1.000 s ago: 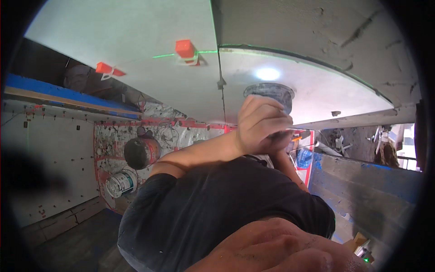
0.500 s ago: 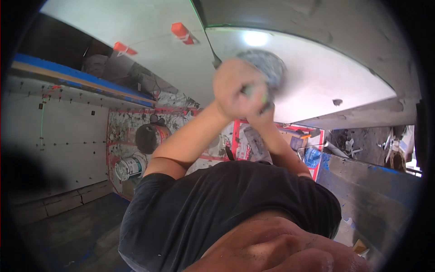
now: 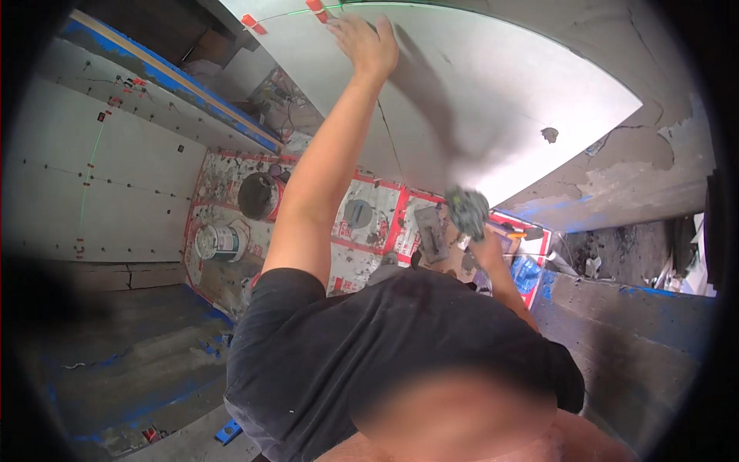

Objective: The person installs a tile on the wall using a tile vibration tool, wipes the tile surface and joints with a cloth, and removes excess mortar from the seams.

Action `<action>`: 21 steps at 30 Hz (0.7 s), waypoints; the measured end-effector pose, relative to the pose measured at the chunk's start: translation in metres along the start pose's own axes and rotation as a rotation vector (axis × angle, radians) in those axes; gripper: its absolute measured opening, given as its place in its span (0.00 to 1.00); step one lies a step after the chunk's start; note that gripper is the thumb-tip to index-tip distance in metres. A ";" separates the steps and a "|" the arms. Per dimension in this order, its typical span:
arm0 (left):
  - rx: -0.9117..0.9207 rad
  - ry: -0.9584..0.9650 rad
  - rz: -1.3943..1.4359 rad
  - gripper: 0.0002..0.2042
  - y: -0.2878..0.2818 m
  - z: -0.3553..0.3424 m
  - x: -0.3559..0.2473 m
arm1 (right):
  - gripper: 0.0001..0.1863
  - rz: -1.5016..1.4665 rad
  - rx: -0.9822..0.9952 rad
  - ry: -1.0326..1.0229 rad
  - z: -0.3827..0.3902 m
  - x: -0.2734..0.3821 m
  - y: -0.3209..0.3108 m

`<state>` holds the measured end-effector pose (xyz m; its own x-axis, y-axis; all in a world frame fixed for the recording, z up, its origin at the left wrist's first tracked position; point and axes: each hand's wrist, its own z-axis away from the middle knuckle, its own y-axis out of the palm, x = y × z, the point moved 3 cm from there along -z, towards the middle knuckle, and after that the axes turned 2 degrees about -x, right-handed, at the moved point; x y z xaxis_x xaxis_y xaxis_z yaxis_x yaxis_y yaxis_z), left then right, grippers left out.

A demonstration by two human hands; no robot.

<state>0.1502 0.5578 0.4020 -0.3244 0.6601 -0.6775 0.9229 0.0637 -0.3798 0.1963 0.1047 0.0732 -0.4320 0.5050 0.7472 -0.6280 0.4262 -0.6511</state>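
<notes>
A large white tile (image 3: pixel 493 100) stands in front of me. My left hand (image 3: pixel 366 48) is open, fingers spread against the tile's upper part. Its fingertips are beside an orange levelling wedge (image 3: pixel 316 10); a second orange wedge (image 3: pixel 253 24) sits farther left. Low at the tile's right side, my right hand (image 3: pixel 486 250) is closed around a grey-green, mortar-smeared hand tool (image 3: pixel 467 211) with a rounded head. Whether the tool touches the tile I cannot tell. A small dark chip or smear (image 3: pixel 549 135) marks the tile near its right edge.
Below are a dark bucket (image 3: pixel 258 195), a white bucket (image 3: pixel 219 242), a grey trowel (image 3: pixel 431 233) and a floor covering with red tape (image 3: pixel 396 223). A white tiled wall with clips (image 3: pixel 61 169) is at left. A blue-edged ledge (image 3: pixel 177 85) runs behind it. A blue level (image 3: pixel 229 432) lies lower left.
My hands were together at the round tool against the tile. Now the left hand has moved up onto the tile near the wedges, and the right has lowered the tool. The view has shifted.
</notes>
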 end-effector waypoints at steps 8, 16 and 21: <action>0.005 -0.132 -0.261 0.44 0.010 -0.004 0.002 | 0.26 0.063 0.200 0.501 0.175 -0.156 -0.032; 0.087 -0.274 -0.035 0.23 0.004 0.158 0.103 | 0.23 -0.605 0.104 0.791 0.122 -0.180 -0.017; 0.237 -0.762 0.035 0.19 0.032 0.284 0.281 | 0.23 -0.444 0.143 0.428 0.032 -0.088 -0.005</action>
<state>0.0302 0.5328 0.0209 -0.4277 -0.0395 -0.9031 0.8942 -0.1648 -0.4163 0.2165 0.0340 0.0153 0.1677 0.5711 0.8036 -0.7813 0.5741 -0.2449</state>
